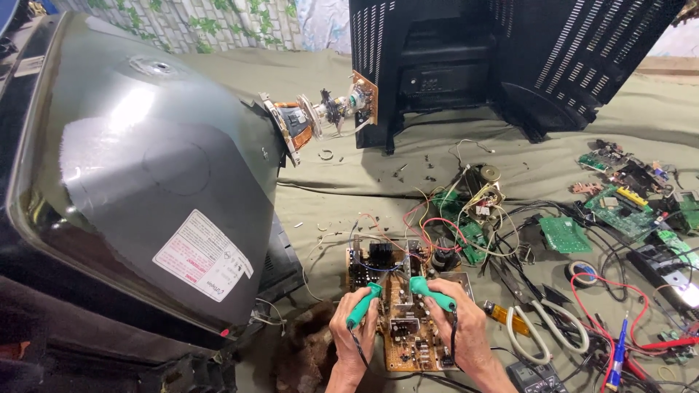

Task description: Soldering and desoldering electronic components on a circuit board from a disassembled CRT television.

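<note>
A brown circuit board [402, 331] crowded with components lies on the olive cloth at the bottom middle. My left hand [351, 342] grips a teal-handled probe [362, 304] whose tip points at the board's left part. My right hand [460, 336] holds a second teal-handled probe [431, 291], its tip resting near the board's upper middle. Thin black leads run from both probes down past my wrists. Red, blue and white wires [437, 229] trail from the board's far edge.
A large grey picture tube [145, 167] in its frame fills the left, its neck [320, 116] pointing right. A black slotted rear housing [495, 65] stands behind. White-handled scissors [542, 331], green boards [622, 211], a meter [535, 378], tape roll [581, 273] and cables crowd the right.
</note>
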